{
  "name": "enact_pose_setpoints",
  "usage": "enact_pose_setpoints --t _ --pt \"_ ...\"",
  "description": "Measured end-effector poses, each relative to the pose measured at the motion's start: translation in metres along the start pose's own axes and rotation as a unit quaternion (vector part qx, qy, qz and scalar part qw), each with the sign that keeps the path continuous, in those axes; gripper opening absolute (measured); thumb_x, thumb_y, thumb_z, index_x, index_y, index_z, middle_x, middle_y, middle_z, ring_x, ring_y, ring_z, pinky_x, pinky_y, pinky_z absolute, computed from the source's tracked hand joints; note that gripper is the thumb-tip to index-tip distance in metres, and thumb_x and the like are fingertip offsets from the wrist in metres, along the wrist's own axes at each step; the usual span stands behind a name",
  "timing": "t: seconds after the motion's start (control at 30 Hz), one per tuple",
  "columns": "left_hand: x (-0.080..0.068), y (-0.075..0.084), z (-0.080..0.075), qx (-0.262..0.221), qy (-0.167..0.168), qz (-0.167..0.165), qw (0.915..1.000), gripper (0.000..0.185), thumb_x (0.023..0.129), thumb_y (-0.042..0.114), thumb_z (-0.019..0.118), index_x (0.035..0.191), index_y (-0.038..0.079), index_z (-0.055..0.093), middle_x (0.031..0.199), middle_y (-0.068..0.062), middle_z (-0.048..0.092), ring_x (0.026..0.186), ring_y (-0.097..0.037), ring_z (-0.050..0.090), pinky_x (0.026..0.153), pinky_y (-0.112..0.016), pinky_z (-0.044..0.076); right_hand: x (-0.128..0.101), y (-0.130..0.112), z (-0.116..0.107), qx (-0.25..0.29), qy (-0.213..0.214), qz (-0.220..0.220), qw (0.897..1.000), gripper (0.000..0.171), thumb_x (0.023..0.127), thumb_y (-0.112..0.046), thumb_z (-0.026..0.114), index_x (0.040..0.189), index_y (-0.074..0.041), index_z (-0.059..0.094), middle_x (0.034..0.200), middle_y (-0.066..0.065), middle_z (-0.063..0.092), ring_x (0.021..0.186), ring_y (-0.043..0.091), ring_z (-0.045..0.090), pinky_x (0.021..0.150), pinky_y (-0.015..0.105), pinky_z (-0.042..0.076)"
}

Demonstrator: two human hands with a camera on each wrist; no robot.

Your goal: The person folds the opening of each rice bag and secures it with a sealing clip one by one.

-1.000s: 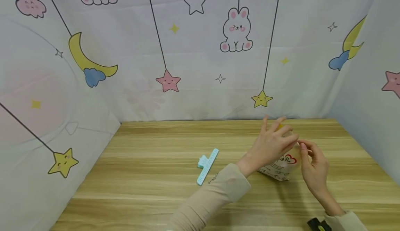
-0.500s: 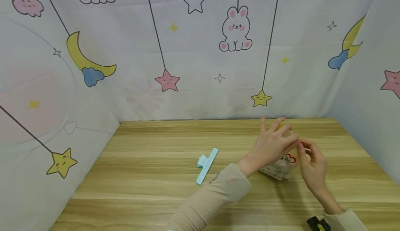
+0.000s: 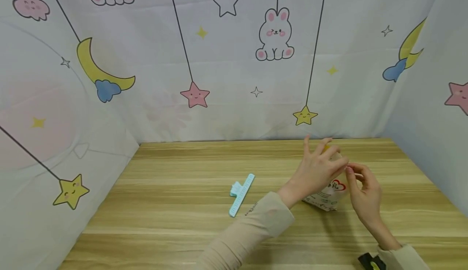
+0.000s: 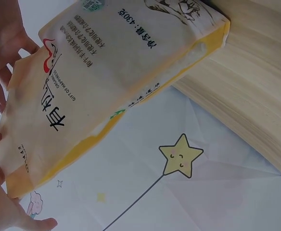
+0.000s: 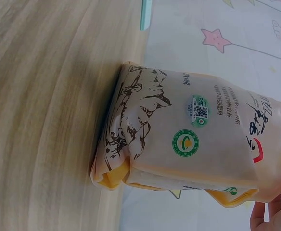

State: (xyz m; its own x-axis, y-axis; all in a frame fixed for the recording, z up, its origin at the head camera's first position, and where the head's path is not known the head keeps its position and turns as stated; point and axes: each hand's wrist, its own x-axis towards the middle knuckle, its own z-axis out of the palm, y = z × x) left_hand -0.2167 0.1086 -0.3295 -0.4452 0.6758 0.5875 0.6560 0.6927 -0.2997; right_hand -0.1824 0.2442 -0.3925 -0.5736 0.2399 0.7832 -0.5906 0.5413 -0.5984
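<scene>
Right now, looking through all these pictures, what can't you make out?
Head view: the upper part of the bag is mostly hidden by the left hand.
Head view: the bag's small print is too small to read.
Head view: the black object by the right sleeve runs off the bottom edge.
Right wrist view: the turquoise clip is cut off by the top edge.
All views: the bag's contents, hidden by its packaging.

The food packet (image 4: 102,82) reads "净含量: 430克", "有机", "ORGANIC" and "GIFT OF HAPPINESS". Its green sticker (image 5: 198,111) bears a QR code (image 5: 201,112). Lettering (image 3: 251,209) on the left sleeve (image 3: 243,233) is illegible.
</scene>
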Motion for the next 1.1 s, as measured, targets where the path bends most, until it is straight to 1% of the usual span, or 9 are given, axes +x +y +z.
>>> enact_pose_setpoints --t 0.2,0.4,0.57,0.67,0.83,1.1 --pt "0.000 0.001 0.001 0.009 0.004 -0.003 0.9999 0.016 0.091 0.044 0.043 0.101 0.039 0.055 0.115 0.013 0.053 0.126 -0.018 0.035 0.098 -0.060 0.026 0.004 -0.014 0.001 0.008 0.000 0.010 1.000 0.011 0.082 0.013 0.051 0.091 0.016 0.055 0.091 -0.030 0.053 0.083 -0.014 0.048 0.076 0.006 0.037" --pt "0.001 0.003 0.001 0.014 -0.012 -0.006 0.9998 0.016 0.090 0.037 0.048 0.104 0.040 0.054 0.116 0.012 0.052 0.125 -0.020 0.034 0.097 -0.061 0.025 0.002 -0.003 0.001 0.015 0.003 0.018 1.000 0.012 0.081 0.011 0.053 0.092 0.014 0.056 0.092 -0.030 0.054 0.084 -0.012 0.049 0.075 0.006 0.037" --pt "0.001 0.004 0.003 0.013 -0.025 -0.008 0.9996 0.019 0.089 0.033 0.050 0.106 0.042 0.053 0.119 0.012 0.050 0.125 -0.021 0.033 0.097 -0.062 0.024 0.003 -0.002 0.001 0.018 0.001 0.022 1.000 0.012 0.082 0.007 0.054 0.092 0.013 0.056 0.091 -0.030 0.054 0.084 -0.011 0.050 0.075 0.007 0.037" --pt "0.002 0.005 0.003 0.016 -0.024 -0.008 0.9996 0.020 0.089 0.032 0.051 0.106 0.042 0.053 0.120 0.012 0.050 0.125 -0.021 0.033 0.097 -0.063 0.023 0.003 -0.002 0.000 0.024 0.000 0.023 0.999 0.012 0.083 0.007 0.054 0.092 0.014 0.056 0.091 -0.030 0.054 0.083 -0.010 0.050 0.076 0.008 0.037" --pt "0.001 0.005 0.003 0.023 -0.013 -0.009 0.9996 0.019 0.089 0.032 0.051 0.105 0.042 0.054 0.119 0.013 0.050 0.123 -0.020 0.034 0.095 -0.063 0.024 0.004 -0.003 0.000 0.026 -0.002 0.027 0.999 0.012 0.083 0.006 0.054 0.092 0.014 0.056 0.091 -0.031 0.055 0.083 -0.010 0.050 0.076 0.008 0.037" --pt "0.002 0.005 0.003 0.032 -0.004 -0.009 0.9994 0.018 0.088 0.032 0.052 0.104 0.041 0.053 0.117 0.013 0.051 0.122 -0.020 0.036 0.095 -0.063 0.024 0.004 0.001 -0.001 0.014 -0.005 0.012 1.000 0.012 0.081 0.007 0.055 0.091 0.012 0.057 0.092 -0.031 0.055 0.084 -0.012 0.049 0.077 0.010 0.037"
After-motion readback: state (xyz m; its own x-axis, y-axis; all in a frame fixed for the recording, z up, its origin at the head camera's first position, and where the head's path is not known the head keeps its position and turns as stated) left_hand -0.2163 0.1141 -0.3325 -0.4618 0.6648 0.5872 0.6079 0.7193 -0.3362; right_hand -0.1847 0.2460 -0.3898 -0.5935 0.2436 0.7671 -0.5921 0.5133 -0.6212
